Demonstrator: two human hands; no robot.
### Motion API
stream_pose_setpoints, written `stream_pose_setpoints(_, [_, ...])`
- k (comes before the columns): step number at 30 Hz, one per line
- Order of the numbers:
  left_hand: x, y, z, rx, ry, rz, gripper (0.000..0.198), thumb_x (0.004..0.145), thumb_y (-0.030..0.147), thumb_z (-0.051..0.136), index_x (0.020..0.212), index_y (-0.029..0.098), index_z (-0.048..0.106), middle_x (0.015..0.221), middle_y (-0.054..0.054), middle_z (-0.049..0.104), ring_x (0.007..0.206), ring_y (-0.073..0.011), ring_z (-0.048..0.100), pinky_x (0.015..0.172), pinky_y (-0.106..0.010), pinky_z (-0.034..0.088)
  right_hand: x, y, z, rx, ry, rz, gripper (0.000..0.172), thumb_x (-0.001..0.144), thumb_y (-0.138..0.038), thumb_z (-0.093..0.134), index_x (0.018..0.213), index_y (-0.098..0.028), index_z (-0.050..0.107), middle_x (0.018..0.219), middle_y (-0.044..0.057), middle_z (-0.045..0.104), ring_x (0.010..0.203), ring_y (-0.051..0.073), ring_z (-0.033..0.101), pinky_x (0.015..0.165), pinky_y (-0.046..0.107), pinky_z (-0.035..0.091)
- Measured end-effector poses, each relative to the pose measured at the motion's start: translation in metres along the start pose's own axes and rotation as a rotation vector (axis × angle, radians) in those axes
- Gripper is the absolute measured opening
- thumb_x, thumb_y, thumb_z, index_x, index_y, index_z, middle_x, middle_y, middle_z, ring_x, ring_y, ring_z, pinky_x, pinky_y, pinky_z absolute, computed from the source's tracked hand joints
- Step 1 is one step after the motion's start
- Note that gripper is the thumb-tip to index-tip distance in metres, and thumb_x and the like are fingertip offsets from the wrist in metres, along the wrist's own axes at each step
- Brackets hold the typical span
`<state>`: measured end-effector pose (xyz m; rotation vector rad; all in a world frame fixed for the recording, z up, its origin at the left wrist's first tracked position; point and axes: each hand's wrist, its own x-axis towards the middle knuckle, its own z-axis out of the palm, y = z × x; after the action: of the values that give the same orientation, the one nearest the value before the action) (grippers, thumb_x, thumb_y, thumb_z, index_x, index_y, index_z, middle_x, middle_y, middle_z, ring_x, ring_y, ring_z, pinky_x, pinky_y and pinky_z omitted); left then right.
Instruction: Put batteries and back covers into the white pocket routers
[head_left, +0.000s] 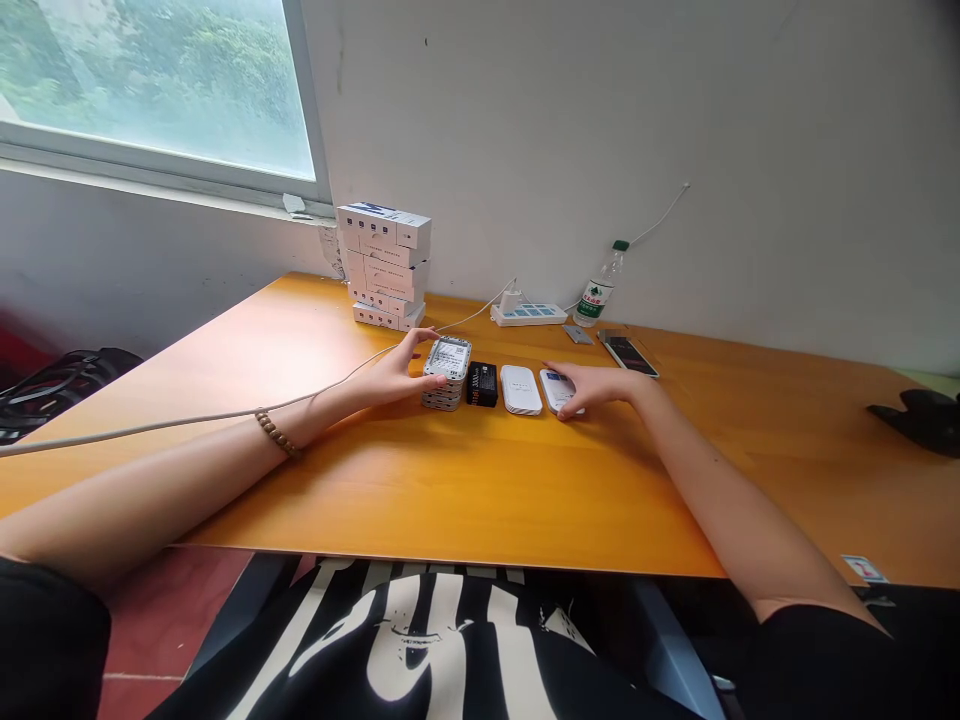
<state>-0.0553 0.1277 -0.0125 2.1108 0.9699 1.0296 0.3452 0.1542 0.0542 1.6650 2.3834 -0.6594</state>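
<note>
My left hand (401,368) curls round the left side of a stack of small white electronic devices (450,358), thumb at the front and fingers behind. The top device shows an open bay with a printed label. Close by on the right stands a stack of black batteries (482,385) with orange and white print. Beside it lies a stack of thin white covers (520,390) with rounded corners. My right hand (589,386) is closed over the right side of a white rounded piece (553,390) with a dark bluish patch; its right part is hidden.
White boxes (386,270) are stacked at the back left. Near the wall are a power strip (529,315), a water bottle (600,288) and a phone (627,353). A white cable (202,412) crosses my left forearm. A black object (919,420) lies far right.
</note>
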Motion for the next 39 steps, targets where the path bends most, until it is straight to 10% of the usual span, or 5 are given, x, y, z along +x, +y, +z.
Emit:
stream_pose_setpoints(5, [0.002,0.007,0.0,-0.021,-0.035,0.014,0.067,0.085,0.063,0.075,0.134,0.028,0.046,0.157,-0.013,0.051,0.148,-0.0342,0.049,0.124,-0.056,0.04,0.002,-0.01,0.006,-0.003,0.128,-0.083,0.126,0.063,-0.058,0.091,0.169,-0.025,0.031,0.176,0.016,0.024,0.16,0.049,0.024,0.127,0.064,0.029])
stream_pose_setpoints(10, [0.002,0.004,0.001,0.041,0.048,0.02,0.074,0.08,0.063,0.081,0.135,0.026,0.048,0.148,-0.013,0.055,0.143,-0.0352,0.051,0.121,-0.057,0.041,0.013,-0.055,0.041,0.025,0.44,-0.446,0.069,0.095,-0.055,0.067,0.155,-0.026,0.053,0.17,0.014,0.04,0.16,0.035,0.032,0.128,0.057,0.029])
stream_pose_setpoints(15, [-0.008,0.021,0.004,0.253,0.129,0.338,0.079,0.073,0.064,0.087,0.132,0.024,0.051,0.141,-0.015,0.052,0.139,-0.0375,0.047,0.119,-0.06,0.041,0.027,-0.086,0.07,-0.165,0.439,-0.445,0.072,0.104,-0.053,0.055,0.164,-0.015,0.041,0.173,0.025,0.029,0.162,0.043,0.024,0.124,0.067,0.027])
stream_pose_setpoints(27, [-0.066,0.094,0.064,0.293,-0.279,0.153,0.098,0.069,0.058,0.088,0.145,0.024,0.037,0.135,-0.016,0.055,0.129,-0.0401,0.053,0.107,-0.061,0.052,0.021,-0.084,0.064,0.044,0.523,-0.576,0.059,0.093,-0.041,0.072,0.146,-0.019,0.058,0.149,0.021,0.053,0.141,0.039,0.05,0.119,0.061,0.037])
stream_pose_setpoints(39, [-0.065,0.076,0.072,0.284,-0.146,0.055,0.086,0.054,0.073,0.094,0.111,0.022,0.054,0.109,-0.01,0.061,0.102,-0.0361,0.064,0.087,-0.055,0.058,-0.041,-0.121,0.063,0.147,0.077,-0.592,0.045,0.077,-0.053,0.088,0.096,-0.022,0.062,0.121,0.008,0.056,0.102,0.025,0.059,0.089,0.039,0.055])
